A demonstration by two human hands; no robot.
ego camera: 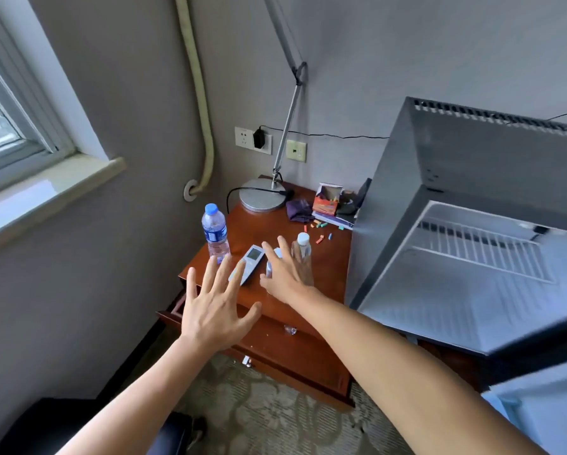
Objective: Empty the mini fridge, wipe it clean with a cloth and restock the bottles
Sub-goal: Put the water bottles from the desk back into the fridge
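Both hands reach out over a wooden nightstand (321,257) with fingers spread and nothing held. The left hand (215,305) hovers above the table's near corner, close to a blue-capped water bottle (215,233) that stands upright at the left edge. The right hand (287,274) is stretched in front of a white-capped clear bottle (303,247), partly hiding it; whether it touches the bottle cannot be told. A remote control (247,264) lies between the hands. The mini fridge (472,257) stands open at the right, its wire shelf (485,254) bare.
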